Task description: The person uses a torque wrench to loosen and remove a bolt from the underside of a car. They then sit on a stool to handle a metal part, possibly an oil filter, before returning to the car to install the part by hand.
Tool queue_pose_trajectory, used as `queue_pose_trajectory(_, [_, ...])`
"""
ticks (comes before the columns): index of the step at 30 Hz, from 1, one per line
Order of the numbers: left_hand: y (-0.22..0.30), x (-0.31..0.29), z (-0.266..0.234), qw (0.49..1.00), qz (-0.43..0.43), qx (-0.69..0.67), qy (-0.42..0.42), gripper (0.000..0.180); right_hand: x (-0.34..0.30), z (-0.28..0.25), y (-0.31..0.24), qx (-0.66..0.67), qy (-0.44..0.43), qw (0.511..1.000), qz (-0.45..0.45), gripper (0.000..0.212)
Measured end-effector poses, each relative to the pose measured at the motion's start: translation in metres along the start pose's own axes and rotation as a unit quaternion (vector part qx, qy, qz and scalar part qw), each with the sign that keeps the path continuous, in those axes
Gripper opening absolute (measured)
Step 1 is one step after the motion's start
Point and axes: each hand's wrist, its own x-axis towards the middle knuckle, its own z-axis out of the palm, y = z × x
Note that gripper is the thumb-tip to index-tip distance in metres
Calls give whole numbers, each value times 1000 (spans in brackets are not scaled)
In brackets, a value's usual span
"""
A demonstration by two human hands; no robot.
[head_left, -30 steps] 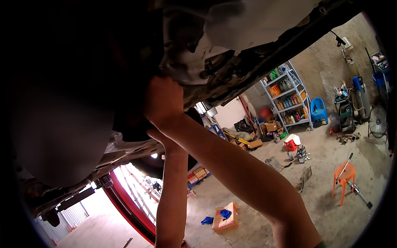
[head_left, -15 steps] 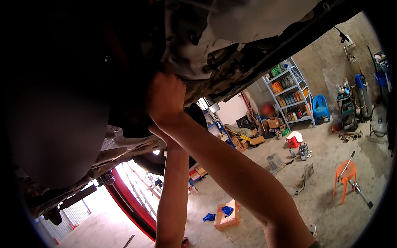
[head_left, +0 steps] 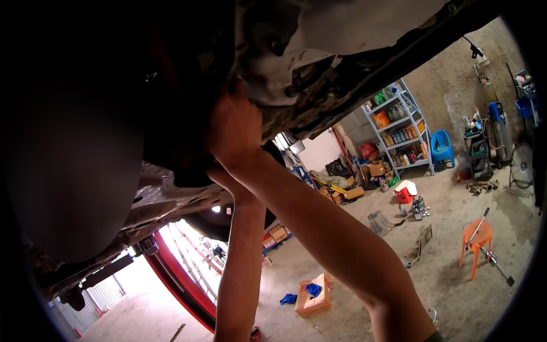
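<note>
Both my arms reach up into the dark underside of a raised car (head_left: 353, 28). My right hand (head_left: 236, 128) is up in the shadow beside a pale metal part (head_left: 276, 88), its fingers curled closed. Whatever it grips is lost in the dark. Below and behind it, my left hand (head_left: 221, 178) goes into the black area, with only the wrist and the base of the hand showing; its fingers are hidden. My right forearm crosses in front of the left wrist.
A red lift post (head_left: 182, 279) rises at lower left. On the concrete floor are a wooden box (head_left: 313, 308) with blue cloth, an orange stool (head_left: 477, 233) with a long-handled tool, and dark bottles (head_left: 419, 210). A metal shelf (head_left: 399, 128) and blue chair (head_left: 441, 149) stand by the wall.
My right hand and forearm have shifted slightly to the right and down, and the left wrist a little to the right. The view of the car has moved slightly too.
</note>
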Motion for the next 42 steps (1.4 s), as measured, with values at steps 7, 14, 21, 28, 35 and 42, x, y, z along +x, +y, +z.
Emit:
queue_pose_trajectory(7, [-2,2,2,1000,4,-3,-4,47,3,-5,-3,23,-2,1000,-2,27])
queue_pose_trajectory(14, [-6,-1,2,1000,-2,-4,-7,45,7,-21,-8,25,-20,999,-28,26])
queue_pose_trajectory(21, [0,-1,0,1000,0,0,-12,43,16,-31,-26,24,-88,994,63,29])
queue_pose_trajectory(28, [1,3,-4,999,1,1,-35,42,9,-22,-14,8,-39,999,-2,33])
queue_pose_trajectory(35, [1,-5,29,998,-17,-55,10,40,14,-27,-13,28,-116,992,48,29])
queue_pose_trajectory(42, [10,-1,18,985,-52,-117,-117,37,14,-21,-18,20,-124,990,60,27])
